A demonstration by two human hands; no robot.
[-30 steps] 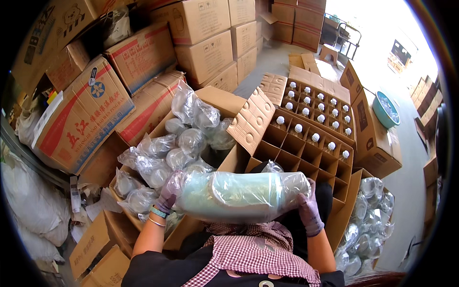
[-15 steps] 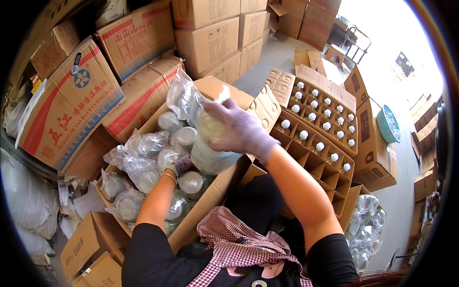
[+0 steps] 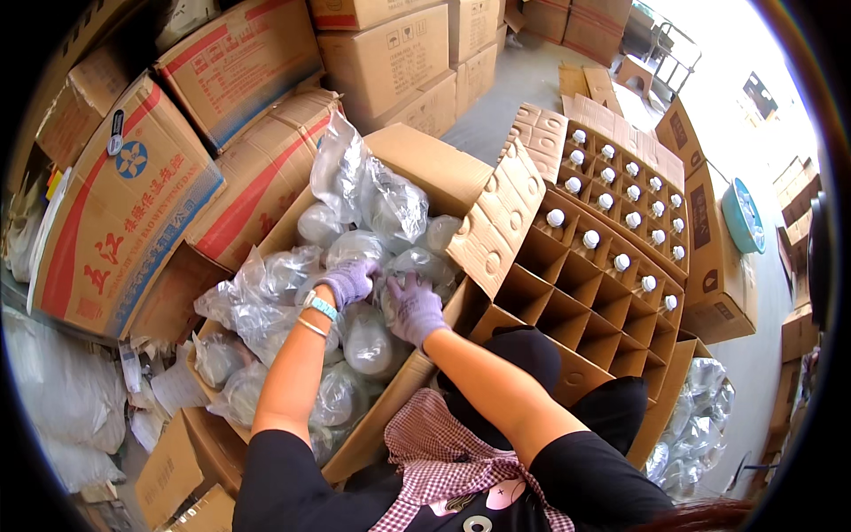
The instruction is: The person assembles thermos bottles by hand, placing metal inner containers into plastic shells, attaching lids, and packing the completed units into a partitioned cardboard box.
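My left hand (image 3: 352, 282), in a purple glove, reaches down into an open carton (image 3: 424, 161) of clear rounded glass vessels in plastic bags. Its fingers are curled against the crinkled clear plastic bag (image 3: 359, 248) there. Close beside it, my right hand (image 3: 412, 309), gloved alike, has its fingers bent into the same clear plastic; the fingertips are partly hidden. A rounded clear vessel (image 3: 370, 341) lies just below both hands. More loose plastic (image 3: 390, 206) stands up at the carton's far side.
On the right, a carton with cardboard dividers (image 3: 589, 306) holds several white-capped bottles (image 3: 621, 262) along its far rows. A dimpled cardboard flap (image 3: 498, 222) sticks up between the cartons. Stacked boxes (image 3: 390, 66) stand behind; a blue basin (image 3: 743, 215) sits far right.
The large pale vessel my right hand held up over the carton is no longer in it. That hand has come down beside my left hand, which has moved slightly up and right. The view has shifted.
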